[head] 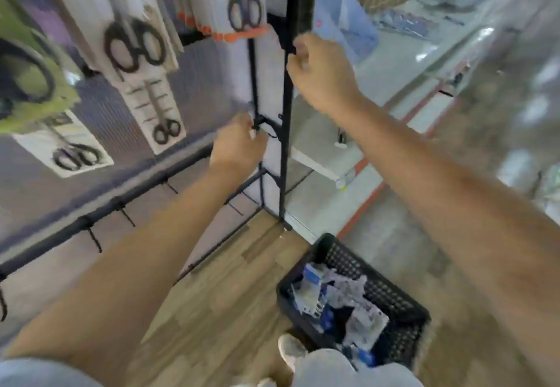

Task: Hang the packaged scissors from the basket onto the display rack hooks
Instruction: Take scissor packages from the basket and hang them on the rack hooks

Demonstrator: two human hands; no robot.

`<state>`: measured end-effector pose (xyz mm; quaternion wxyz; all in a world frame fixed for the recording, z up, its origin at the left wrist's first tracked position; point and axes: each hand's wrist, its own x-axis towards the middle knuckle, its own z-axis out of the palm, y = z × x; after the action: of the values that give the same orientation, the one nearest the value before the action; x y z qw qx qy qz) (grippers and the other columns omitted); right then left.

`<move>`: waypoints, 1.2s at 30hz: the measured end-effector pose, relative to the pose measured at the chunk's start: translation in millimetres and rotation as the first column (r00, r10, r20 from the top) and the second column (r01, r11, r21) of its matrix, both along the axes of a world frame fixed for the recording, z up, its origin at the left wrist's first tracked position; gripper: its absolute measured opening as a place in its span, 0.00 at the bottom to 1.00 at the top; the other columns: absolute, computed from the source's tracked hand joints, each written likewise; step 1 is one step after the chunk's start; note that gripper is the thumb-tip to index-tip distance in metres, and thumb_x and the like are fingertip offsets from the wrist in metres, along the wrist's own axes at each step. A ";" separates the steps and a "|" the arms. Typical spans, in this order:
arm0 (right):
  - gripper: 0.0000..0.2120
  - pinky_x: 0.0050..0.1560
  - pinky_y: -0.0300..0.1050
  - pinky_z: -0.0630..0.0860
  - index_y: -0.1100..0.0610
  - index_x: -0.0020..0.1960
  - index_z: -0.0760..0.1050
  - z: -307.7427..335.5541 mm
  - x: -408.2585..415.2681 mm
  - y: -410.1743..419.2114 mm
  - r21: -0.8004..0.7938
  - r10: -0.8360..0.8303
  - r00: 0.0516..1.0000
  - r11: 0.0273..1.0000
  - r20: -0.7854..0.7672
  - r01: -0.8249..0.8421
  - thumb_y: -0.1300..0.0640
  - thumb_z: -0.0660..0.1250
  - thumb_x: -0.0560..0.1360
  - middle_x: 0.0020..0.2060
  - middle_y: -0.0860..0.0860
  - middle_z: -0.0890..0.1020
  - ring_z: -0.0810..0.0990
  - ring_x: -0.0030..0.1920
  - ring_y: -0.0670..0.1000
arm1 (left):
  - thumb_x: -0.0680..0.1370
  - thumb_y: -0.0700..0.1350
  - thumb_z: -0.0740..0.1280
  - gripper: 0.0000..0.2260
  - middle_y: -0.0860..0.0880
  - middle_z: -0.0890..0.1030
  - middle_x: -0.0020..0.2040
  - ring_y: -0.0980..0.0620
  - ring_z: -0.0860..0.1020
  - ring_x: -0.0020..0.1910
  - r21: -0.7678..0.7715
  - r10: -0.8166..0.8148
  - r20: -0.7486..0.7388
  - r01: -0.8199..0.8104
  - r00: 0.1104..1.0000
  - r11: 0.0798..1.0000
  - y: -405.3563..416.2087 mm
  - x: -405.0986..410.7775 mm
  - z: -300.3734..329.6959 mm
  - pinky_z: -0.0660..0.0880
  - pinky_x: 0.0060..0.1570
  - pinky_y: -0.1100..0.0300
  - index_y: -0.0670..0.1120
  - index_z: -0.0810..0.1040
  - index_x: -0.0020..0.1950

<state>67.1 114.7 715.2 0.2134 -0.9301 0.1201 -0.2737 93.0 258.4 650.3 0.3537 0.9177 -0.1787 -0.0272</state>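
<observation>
Packaged scissors (336,298) heaped in black basket (397,304); both hands grip rack frame (286,132).

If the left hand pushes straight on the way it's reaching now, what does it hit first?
The left hand already has its fingers at the black bracket on the rack's inner upright, so it would likely meet that first. Behind it is the pale side panel. Motion blur leaves depth uncertain.

I see carded black-handled scissors (135,45) hanging on the black metal display rack (286,132). Low hooks (94,239) bare. More packets fill the black perforated plastic basket (391,292) on the floor.
</observation>
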 end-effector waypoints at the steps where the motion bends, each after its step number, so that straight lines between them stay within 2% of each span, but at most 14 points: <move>1: 0.15 0.54 0.50 0.71 0.64 0.59 0.72 -23.1 -21.8 -9.9 0.010 -0.083 0.995 0.996 -0.060 0.084 0.57 0.57 0.78 0.53 0.60 0.80 0.77 0.55 0.59 | 0.81 0.45 0.59 0.14 0.42 0.75 0.54 0.42 0.75 0.52 0.038 -0.083 0.015 0.083 0.996 0.996 -8.7 -10.8 -10.4 0.70 0.47 0.55 0.39 0.70 0.64; 5: 0.16 0.53 0.49 0.71 0.62 0.64 0.69 -108.6 -117.3 -35.0 0.084 -0.337 0.885 0.921 -0.322 0.381 0.57 0.56 0.79 0.56 0.60 0.77 0.75 0.57 0.60 | 0.79 0.44 0.60 0.15 0.37 0.73 0.61 0.38 0.72 0.61 0.184 -0.398 -0.004 0.392 0.917 0.901 -43.0 -53.2 -71.4 0.71 0.56 0.51 0.36 0.70 0.61; 8: 0.18 0.57 0.50 0.69 0.62 0.68 0.66 -160.0 -184.6 -39.3 0.122 -0.421 0.788 0.845 -0.450 0.520 0.58 0.56 0.80 0.61 0.60 0.74 0.73 0.61 0.61 | 0.80 0.47 0.59 0.17 0.36 0.71 0.63 0.39 0.70 0.62 0.317 -0.546 -0.070 0.538 0.835 0.781 -61.0 -88.2 -117.2 0.67 0.57 0.51 0.36 0.68 0.64; 11: 0.18 0.56 0.49 0.68 0.64 0.68 0.66 -202.2 -239.1 -43.2 0.113 -0.470 0.677 0.769 -0.566 0.629 0.57 0.56 0.81 0.62 0.62 0.74 0.73 0.61 0.60 | 0.81 0.48 0.58 0.16 0.37 0.73 0.59 0.39 0.71 0.59 0.376 -0.655 -0.142 0.653 0.742 0.658 -76.4 -118.2 -159.3 0.67 0.54 0.51 0.36 0.70 0.60; 16: 0.16 0.55 0.50 0.70 0.66 0.64 0.70 -267.4 -307.2 -64.4 0.161 -0.496 0.546 0.623 -0.676 0.765 0.60 0.54 0.81 0.60 0.62 0.76 0.75 0.59 0.60 | 0.80 0.47 0.59 0.14 0.39 0.75 0.57 0.42 0.73 0.55 0.424 -0.657 -0.277 0.703 0.701 0.571 -98.6 -152.4 -213.2 0.66 0.45 0.55 0.37 0.71 0.58; 20: 0.11 0.40 0.48 0.70 0.62 0.53 0.73 -327.9 -341.0 -81.5 0.193 -0.443 0.490 0.562 -0.751 0.804 0.60 0.54 0.79 0.48 0.58 0.79 0.78 0.49 0.59 | 0.81 0.47 0.59 0.15 0.39 0.74 0.58 0.40 0.73 0.57 0.457 -0.613 -0.384 0.718 0.691 0.525 -117.4 -164.6 -265.2 0.68 0.48 0.52 0.37 0.71 0.59; 23: 0.12 0.46 0.51 0.74 0.60 0.57 0.73 -375.5 -353.4 -89.8 0.219 -0.408 0.470 0.526 -0.783 0.822 0.59 0.54 0.79 0.49 0.57 0.79 0.78 0.48 0.59 | 0.81 0.48 0.59 0.15 0.37 0.75 0.55 0.39 0.74 0.53 0.466 -0.563 -0.459 0.726 0.687 0.506 -128.9 -174.5 -312.7 0.67 0.44 0.50 0.35 0.71 0.55; 26: 0.12 0.45 0.47 0.70 0.62 0.57 0.73 -430.0 -361.7 -89.9 0.216 -0.346 0.410 0.480 -0.844 0.850 0.59 0.55 0.80 0.50 0.57 0.78 0.77 0.53 0.59 | 0.79 0.49 0.60 0.18 0.37 0.75 0.58 0.38 0.74 0.58 0.475 -0.517 -0.552 0.756 0.655 0.451 -131.2 -181.4 -373.0 0.70 0.52 0.48 0.36 0.71 0.60; 28: 0.13 0.45 0.45 0.67 0.63 0.60 0.72 -471.9 -363.0 -87.2 0.244 -0.300 0.403 0.449 -0.865 0.860 0.58 0.54 0.81 0.54 0.57 0.77 0.76 0.55 0.58 | 0.77 0.53 0.59 0.21 0.39 0.75 0.58 0.40 0.74 0.59 0.468 -0.516 -0.597 0.789 0.614 0.398 -131.4 -182.3 -416.3 0.72 0.55 0.48 0.38 0.71 0.60; 30: 0.15 0.45 0.44 0.65 0.63 0.62 0.71 -515.8 -362.1 -81.6 0.269 -0.265 0.398 0.414 -0.878 0.870 0.58 0.54 0.81 0.57 0.59 0.77 0.75 0.55 0.58 | 0.78 0.50 0.59 0.17 0.40 0.75 0.57 0.41 0.73 0.58 0.499 -0.502 -0.627 0.802 0.595 0.329 -133.4 -183.1 -458.0 0.72 0.54 0.48 0.38 0.71 0.58; 33: 0.15 0.44 0.42 0.65 0.62 0.64 0.71 -587.6 -359.1 -73.5 0.288 -0.260 0.358 0.271 -0.897 0.918 0.59 0.55 0.80 0.57 0.57 0.78 0.75 0.50 0.54 | 0.79 0.47 0.59 0.12 0.41 0.74 0.57 0.42 0.72 0.57 0.509 -0.503 -0.659 0.823 0.560 0.250 -139.0 -184.6 -524.8 0.71 0.52 0.49 0.39 0.70 0.57; 36: 0.14 0.51 0.49 0.70 0.67 0.60 0.71 -672.6 -356.9 -68.7 0.328 -0.239 0.346 0.113 -0.907 0.938 0.60 0.57 0.79 0.55 0.61 0.78 0.76 0.54 0.59 | 0.80 0.47 0.58 0.12 0.42 0.73 0.57 0.43 0.72 0.58 0.501 -0.526 -0.678 0.846 0.514 0.182 -141.8 -185.8 -597.9 0.71 0.51 0.50 0.41 0.70 0.57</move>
<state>-289.8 46.0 42.5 0.4328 -0.5486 0.7062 0.1138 -92.8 116.6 52.4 -0.1248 0.7566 -0.4789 -0.4273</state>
